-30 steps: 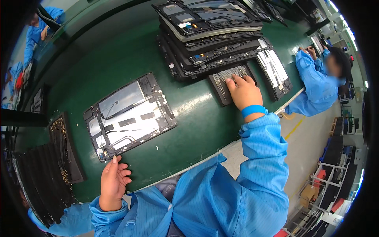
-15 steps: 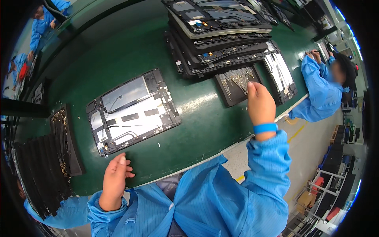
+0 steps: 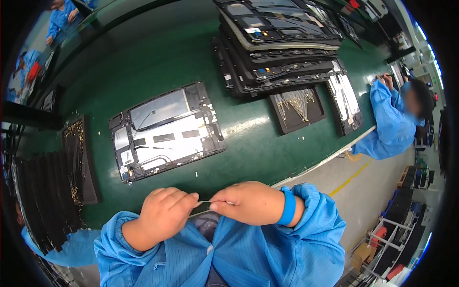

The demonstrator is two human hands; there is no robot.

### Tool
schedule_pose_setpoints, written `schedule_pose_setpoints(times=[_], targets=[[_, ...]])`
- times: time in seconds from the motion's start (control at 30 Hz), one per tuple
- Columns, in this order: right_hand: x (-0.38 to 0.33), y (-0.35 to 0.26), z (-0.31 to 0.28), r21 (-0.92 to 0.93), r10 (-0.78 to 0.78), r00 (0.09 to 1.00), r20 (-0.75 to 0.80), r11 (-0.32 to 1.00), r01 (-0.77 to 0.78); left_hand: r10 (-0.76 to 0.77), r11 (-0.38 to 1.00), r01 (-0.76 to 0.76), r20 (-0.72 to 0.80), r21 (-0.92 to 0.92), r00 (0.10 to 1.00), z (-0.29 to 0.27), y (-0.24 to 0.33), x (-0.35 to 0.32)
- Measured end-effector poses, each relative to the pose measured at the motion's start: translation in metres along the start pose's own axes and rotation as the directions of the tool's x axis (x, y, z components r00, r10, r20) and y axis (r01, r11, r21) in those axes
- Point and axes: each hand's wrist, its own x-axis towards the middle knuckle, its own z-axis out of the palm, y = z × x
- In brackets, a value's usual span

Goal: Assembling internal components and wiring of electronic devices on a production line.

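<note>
At edge of green table (image 3: 253,158), left hand (image 3: 167,211) and right hand (image 3: 251,203) pinch thin strand (image 3: 204,201), fingertips closed, seemingly for straightness; tray (image 3: 313,115) corrals loose cables (image 3: 294,102).

Pale floor (image 3: 330,175) with yellow line (image 3: 350,177)

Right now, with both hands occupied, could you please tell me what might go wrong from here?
The thin strand is pinched between the left hand and the right hand; it might kink if pulled or bent sharply.

It is held near the table edge, so if it slipped, it could drop off the table.

The stack of dark panels looks uneven, so a bump might shift it toward the tray.
</note>
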Motion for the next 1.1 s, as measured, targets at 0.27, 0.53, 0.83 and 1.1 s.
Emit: schedule_pose_setpoints(times=[0.27,0.53,0.83,1.1], targets=[[0.001,0.004,-0.006,0.288,0.24,0.97,0.037,0.927,-0.24,-0.137,0.99,0.138,-0.023,0.036,0.99,0.001,-0.009,-0.007],[0.02,0.016,0.0,0.576,0.37,0.896,0.245,0.688,-0.442,-0.083,0.995,0.07,-0.182,-0.076,0.98,0.02,-0.009,0.0],[0.067,0.02,0.01,0.637,0.332,0.624,-0.707,0.683,0.357,-0.252,0.941,0.3,-0.269,0.159,0.93,0.036,-0.038,0.015],[0.074,0.039,0.026,0.121,-0.101,0.527,-0.844,0.921,0.371,-0.249,0.941,0.298,-0.268,0.161,0.931,0.036,-0.038,0.017]])
